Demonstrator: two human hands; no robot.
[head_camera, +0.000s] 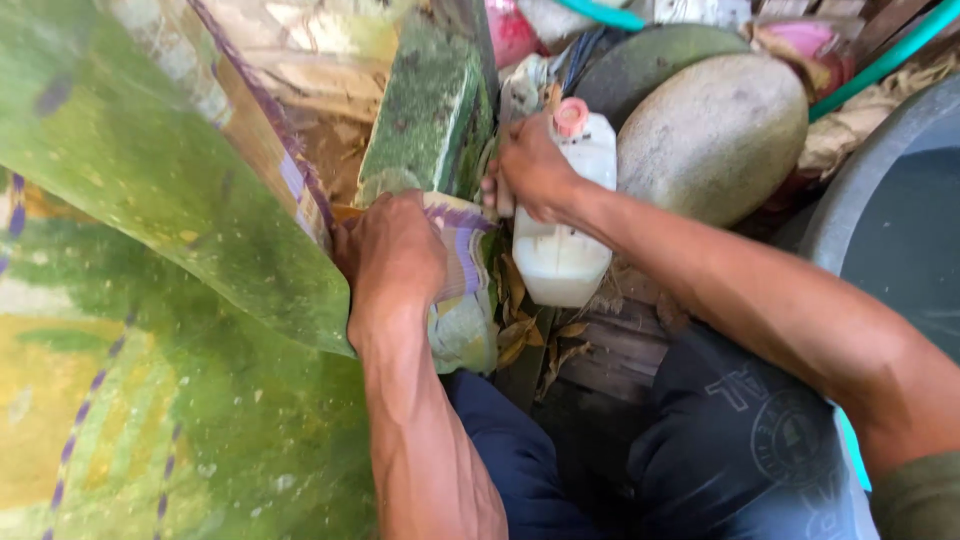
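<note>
**A:** closest to the lens are the left forearm and the dark blue trousers (720, 450). So what's the left hand (392, 258) doing?

**B:** It's curled shut over the folded edge of that big green and yellow woven plastic mat with purple stripes (150, 250), looks like pinning the fold against the mossy green upright block (425, 110) so it stays put.

**A:** and the right hand (530, 170)?

**B:** Fingers wrapped round the neck of a white translucent plastic jug with a pink cap (565, 235), gripped closed. Jug's upright, just right of the mat's fold, pale liquid low in it. Held by the top probably to keep it steady.

**A:** behind it?

**B:** Big smooth grey rounded stone (715, 135), touching or nearly. Dry leaves (520, 320) underneath.
</note>
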